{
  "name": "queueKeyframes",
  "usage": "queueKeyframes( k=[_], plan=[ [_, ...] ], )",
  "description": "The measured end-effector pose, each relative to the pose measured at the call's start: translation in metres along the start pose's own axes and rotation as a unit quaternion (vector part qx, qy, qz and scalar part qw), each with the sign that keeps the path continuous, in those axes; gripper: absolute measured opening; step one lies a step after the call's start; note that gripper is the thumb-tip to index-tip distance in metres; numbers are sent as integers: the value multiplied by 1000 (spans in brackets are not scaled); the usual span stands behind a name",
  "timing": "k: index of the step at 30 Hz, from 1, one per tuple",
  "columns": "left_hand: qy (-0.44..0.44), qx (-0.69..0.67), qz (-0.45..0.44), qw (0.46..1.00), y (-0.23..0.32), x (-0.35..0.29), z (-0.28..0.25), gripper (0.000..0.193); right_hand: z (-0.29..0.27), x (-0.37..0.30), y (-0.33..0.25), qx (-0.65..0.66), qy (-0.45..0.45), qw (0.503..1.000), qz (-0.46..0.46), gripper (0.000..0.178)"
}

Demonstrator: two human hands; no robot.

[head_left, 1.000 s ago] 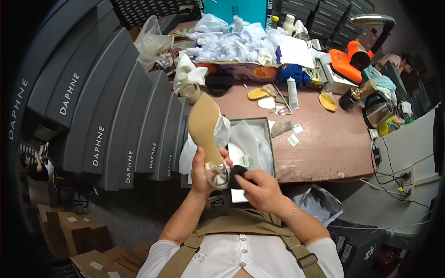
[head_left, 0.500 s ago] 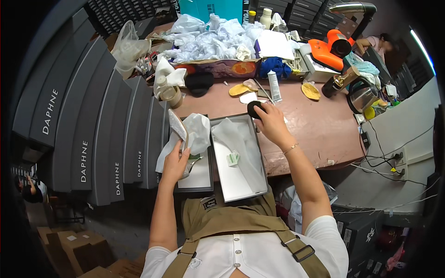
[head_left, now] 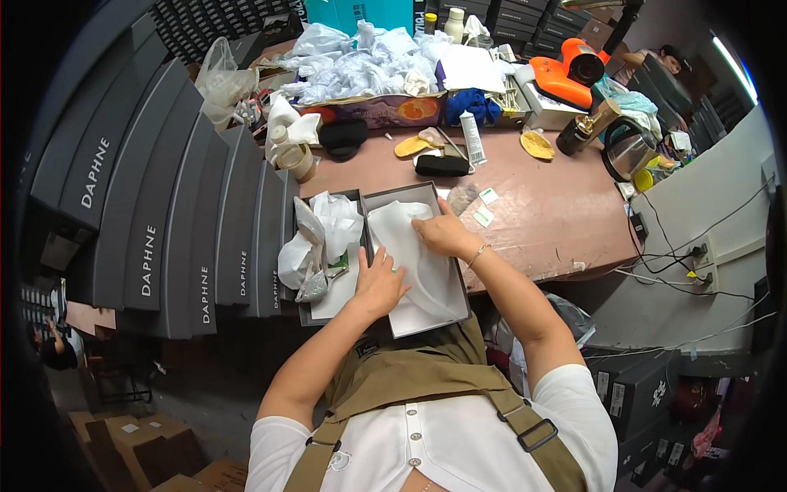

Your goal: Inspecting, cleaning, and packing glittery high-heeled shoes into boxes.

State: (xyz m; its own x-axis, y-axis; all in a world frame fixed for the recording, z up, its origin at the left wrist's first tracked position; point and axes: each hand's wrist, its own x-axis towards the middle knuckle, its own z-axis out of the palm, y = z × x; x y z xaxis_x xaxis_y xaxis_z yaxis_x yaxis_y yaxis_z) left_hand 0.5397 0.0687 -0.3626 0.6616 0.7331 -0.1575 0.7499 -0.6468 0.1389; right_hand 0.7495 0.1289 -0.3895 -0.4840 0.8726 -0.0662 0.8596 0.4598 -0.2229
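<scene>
An open grey shoebox half with a white inside (head_left: 438,312) lies in front of me, lined with thin white tissue paper (head_left: 393,221). My left hand (head_left: 379,283) rests at its left edge with fingers spread towards the paper. At the upper right, my right hand (head_left: 444,233) touches the paper with bent fingers; its thumb stands apart by the far rim. In the other box half (head_left: 328,307), to the left, a glittery shoe (head_left: 312,289) leans among crumpled white paper (head_left: 338,220). Whether a second shoe lies there is partly hidden.
Beyond the box lie a black pad (head_left: 441,166), small green-and-white packets (head_left: 484,216), a white tube (head_left: 473,138) and yellow insoles (head_left: 537,145). Stacked grey shoeboxes (head_left: 164,205) wall the left. An orange device (head_left: 563,79) and glass kettle (head_left: 630,149) stand right.
The shoe has left my left hand and lies in the left box half. The black pad is down on the table. Packets now lie beyond the box, and both hands have come to the tissue paper.
</scene>
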Motion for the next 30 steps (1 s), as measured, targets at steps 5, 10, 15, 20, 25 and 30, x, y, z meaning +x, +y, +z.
queueKeyframes(
  k=[5,10,15,20,25,30],
  plan=[
    [222,-89,112,964,19,-11,-13,60,17,0,-18,-67,-14,992,109,26],
    [81,-116,42,989,4,-14,15,59,-35,-3,3,180,138,964,140,32],
    [299,-296,40,907,15,-17,-4,52,-121,-21,-7,407,244,874,102,25],
    [59,-924,-126,356,57,-12,-29,57,-99,-31,-85,414,444,791,78,26],
    [116,-906,-67,401,32,-40,-39,43,-90,-37,-72,714,243,651,91,41],
    [109,-959,-119,234,18,-59,-20,53,-106,-55,-119,342,378,860,29,18]
  ],
)
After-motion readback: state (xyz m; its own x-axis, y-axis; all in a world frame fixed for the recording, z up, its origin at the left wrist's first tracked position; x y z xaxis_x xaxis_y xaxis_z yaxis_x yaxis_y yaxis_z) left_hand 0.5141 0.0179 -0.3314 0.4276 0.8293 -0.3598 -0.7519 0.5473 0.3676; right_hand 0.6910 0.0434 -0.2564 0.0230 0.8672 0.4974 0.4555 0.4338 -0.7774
